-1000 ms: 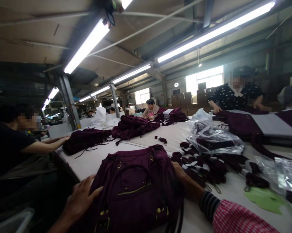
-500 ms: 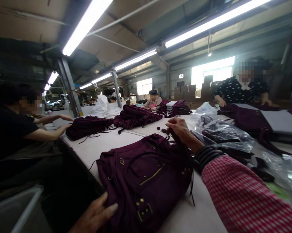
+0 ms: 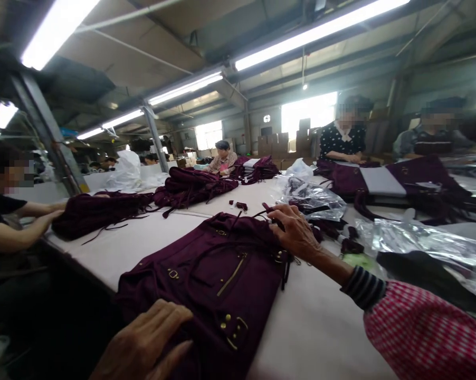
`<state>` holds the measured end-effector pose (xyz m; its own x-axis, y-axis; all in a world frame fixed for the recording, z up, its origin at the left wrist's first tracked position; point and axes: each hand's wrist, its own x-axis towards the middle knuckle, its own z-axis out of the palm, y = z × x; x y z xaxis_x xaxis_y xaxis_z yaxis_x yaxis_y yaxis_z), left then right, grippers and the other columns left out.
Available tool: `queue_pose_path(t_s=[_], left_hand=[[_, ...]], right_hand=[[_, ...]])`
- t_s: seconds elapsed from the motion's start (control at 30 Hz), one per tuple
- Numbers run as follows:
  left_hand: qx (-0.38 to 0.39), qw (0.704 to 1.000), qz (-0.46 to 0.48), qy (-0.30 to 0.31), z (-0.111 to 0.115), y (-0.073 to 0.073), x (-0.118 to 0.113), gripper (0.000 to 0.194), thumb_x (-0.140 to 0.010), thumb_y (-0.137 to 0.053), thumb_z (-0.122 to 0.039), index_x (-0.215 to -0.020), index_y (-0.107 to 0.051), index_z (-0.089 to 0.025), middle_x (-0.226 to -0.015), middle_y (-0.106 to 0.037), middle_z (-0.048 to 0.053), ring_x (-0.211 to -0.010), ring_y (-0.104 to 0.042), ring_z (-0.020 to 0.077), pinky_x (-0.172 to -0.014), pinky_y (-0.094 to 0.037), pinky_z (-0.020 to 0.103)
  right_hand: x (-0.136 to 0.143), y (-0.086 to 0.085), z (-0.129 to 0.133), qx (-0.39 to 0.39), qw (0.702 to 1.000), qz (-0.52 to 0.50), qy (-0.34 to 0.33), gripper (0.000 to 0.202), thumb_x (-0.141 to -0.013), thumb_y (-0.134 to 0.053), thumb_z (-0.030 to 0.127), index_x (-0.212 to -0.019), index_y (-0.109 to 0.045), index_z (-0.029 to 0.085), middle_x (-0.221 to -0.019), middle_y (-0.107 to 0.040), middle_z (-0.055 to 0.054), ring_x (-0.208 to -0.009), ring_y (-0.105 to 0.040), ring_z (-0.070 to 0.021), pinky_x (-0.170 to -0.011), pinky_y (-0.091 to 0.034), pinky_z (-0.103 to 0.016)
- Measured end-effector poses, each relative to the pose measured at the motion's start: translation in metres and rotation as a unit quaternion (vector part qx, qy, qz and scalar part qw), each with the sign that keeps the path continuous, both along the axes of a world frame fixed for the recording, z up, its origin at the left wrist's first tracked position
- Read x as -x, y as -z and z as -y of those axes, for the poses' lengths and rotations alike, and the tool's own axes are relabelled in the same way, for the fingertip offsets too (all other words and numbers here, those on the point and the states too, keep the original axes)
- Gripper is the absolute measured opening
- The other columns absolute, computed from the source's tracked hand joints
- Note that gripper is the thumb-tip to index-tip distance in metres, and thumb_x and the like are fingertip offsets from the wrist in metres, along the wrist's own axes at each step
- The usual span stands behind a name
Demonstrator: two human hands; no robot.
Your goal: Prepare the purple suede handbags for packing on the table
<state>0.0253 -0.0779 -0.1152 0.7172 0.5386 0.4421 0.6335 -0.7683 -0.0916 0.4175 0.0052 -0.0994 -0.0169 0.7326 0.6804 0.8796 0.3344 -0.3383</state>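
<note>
A dark purple handbag (image 3: 206,279) with brass-coloured buckles, studs and a zip lies flat on the pale table. My left hand (image 3: 146,338) rests on its near left side, fingers stretched out and the thumb apart. Over the far right corner of the bag, my right hand (image 3: 295,232) is closed, its fingers curled. A short purple strap end (image 3: 266,207) sticks out beside these fingers; the rest of it is hidden by the hand. Thin dark cords hang at the bag's right edge, below the right hand.
Piles of purple bags (image 3: 194,187) lie farther back, one under a person's hands (image 3: 50,216) at left. Small dark pieces (image 3: 238,205) lie beyond the bag. Clear plastic wrapping (image 3: 313,195) and more bags (image 3: 380,177) are at right, with other people behind.
My view has swung right. My left hand has come from the bag's edge onto its front. My right hand stays at the far corner, with a strap end now showing beside its fingers.
</note>
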Motion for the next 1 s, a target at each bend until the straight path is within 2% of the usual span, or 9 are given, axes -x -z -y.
queue_pose_path(t_s=[0.07, 0.17, 0.33, 0.47, 0.53, 0.6, 0.7, 0.83, 1.0], left_hand=[[-0.034, 0.997, -0.039, 0.056, -0.003, 0.0, -0.02, 0.051, -0.085, -0.069, -0.025, -0.134, -0.056, -0.032, -0.129, -0.069, -0.001, -0.114, -0.067, 0.02, -0.092, -0.055, 0.023], [-0.033, 0.994, -0.062, 0.078, -0.013, 0.018, -0.03, 0.059, -0.08, -0.067, -0.014, -0.134, -0.055, -0.035, -0.135, -0.066, -0.002, -0.119, -0.064, 0.0212, -0.098, -0.054, 0.028], [0.043, 0.998, -0.025, 0.044, -0.045, 0.046, -0.016, 0.065, -0.073, -0.079, -0.015, -0.13, -0.058, -0.037, -0.128, -0.07, -0.003, -0.121, -0.064, 0.0245, -0.099, -0.053, 0.028], [0.231, 0.972, 0.021, -0.028, -0.063, 0.025, -0.022, 0.028, -0.081, -0.072, -0.028, -0.109, -0.069, -0.03, -0.103, -0.073, -0.001, -0.099, -0.069, 0.0211, -0.086, -0.054, 0.024], [0.301, 0.95, 0.05, -0.066, -0.069, 0.004, -0.03, 0.016, -0.084, -0.067, -0.039, -0.089, -0.071, -0.025, -0.09, -0.071, 0.0, -0.088, -0.067, 0.0206, -0.078, -0.053, 0.024], [0.349, 0.922, 0.123, -0.113, -0.078, -0.017, -0.035, 0.028, -0.079, -0.068, -0.051, -0.081, -0.068, -0.023, -0.077, -0.068, -0.001, -0.073, -0.064, 0.0194, -0.066, -0.051, 0.025], [0.446, 0.823, 0.306, -0.171, -0.098, -0.031, -0.032, 0.042, -0.058, -0.08, -0.053, -0.083, -0.065, -0.022, -0.064, -0.065, -0.003, -0.058, -0.059, 0.0183, -0.055, -0.048, 0.026], [0.495, 0.698, 0.493, -0.158, -0.118, -0.016, -0.023, 0.048, -0.044, -0.085, -0.038, -0.082, -0.063, -0.02, -0.066, -0.068, -0.002, -0.057, -0.06, 0.0181, -0.054, -0.048, 0.027], [0.517, 0.707, 0.469, -0.115, -0.108, 0.006, -0.025, 0.054, -0.051, -0.084, -0.059, -0.079, -0.062, -0.019, -0.059, -0.062, -0.003, -0.048, -0.05, 0.0122, -0.046, -0.04, 0.023]], right_hand=[[-0.01, 0.004, 0.014, 0.004, 0.999, -0.032, -0.014, 0.022, -0.088, -0.061, 0.017, -0.107, -0.069, 0.022, -0.124, -0.06, -0.008, -0.118, -0.051, -0.027, -0.1, -0.042, -0.04], [-0.02, 0.023, 0.033, 0.068, 0.992, -0.096, -0.035, 0.016, -0.086, -0.059, 0.016, -0.097, -0.069, 0.02, -0.11, -0.064, -0.005, -0.098, -0.061, -0.021, -0.087, -0.046, -0.034], [-0.022, 0.085, 0.057, 0.176, 0.971, -0.156, -0.035, 0.014, -0.083, -0.057, 0.016, -0.09, -0.07, 0.018, -0.089, -0.068, -0.003, -0.082, -0.062, -0.0188, -0.075, -0.043, -0.03], [-0.015, 0.118, 0.062, 0.169, 0.975, -0.13, -0.057, 0.02, -0.08, -0.054, 0.01, -0.09, -0.069, 0.019, -0.091, -0.067, -0.004, -0.087, -0.061, -0.0195, -0.078, -0.041, -0.03], [-0.014, 0.121, 0.063, 0.158, 0.977, -0.124, -0.07, 0.021, -0.079, -0.053, 0.009, -0.09, -0.068, 0.02, -0.09, -0.066, -0.003, -0.086, -0.061, -0.0186, -0.079, -0.041, -0.03], [-0.013, 0.119, 0.064, 0.15, 0.978, -0.125, -0.076, 0.022, -0.078, -0.053, 0.008, -0.089, -0.067, 0.02, -0.09, -0.065, -0.002, -0.084, -0.06, -0.018, -0.079, -0.041, -0.029], [-0.013, 0.114, 0.066, 0.145, 0.977, -0.133, -0.082, 0.02, -0.079, -0.053, 0.008, -0.089, -0.066, 0.02, -0.09, -0.063, -0.002, -0.083, -0.059, -0.0169, -0.076, -0.04, -0.028], [-0.012, 0.111, 0.067, 0.157, 0.974, -0.136, -0.084, 0.018, -0.079, -0.053, 0.008, -0.086, -0.065, 0.02, -0.09, -0.062, -0.002, -0.082, -0.059, -0.0166, -0.073, -0.039, -0.028], [-0.016, 0.112, 0.064, 0.166, 0.975, -0.128, -0.077, 0.019, -0.079, -0.052, 0.01, -0.087, -0.066, 0.021, -0.089, -0.063, -0.002, -0.083, -0.06, -0.018, -0.074, -0.04, -0.029]])
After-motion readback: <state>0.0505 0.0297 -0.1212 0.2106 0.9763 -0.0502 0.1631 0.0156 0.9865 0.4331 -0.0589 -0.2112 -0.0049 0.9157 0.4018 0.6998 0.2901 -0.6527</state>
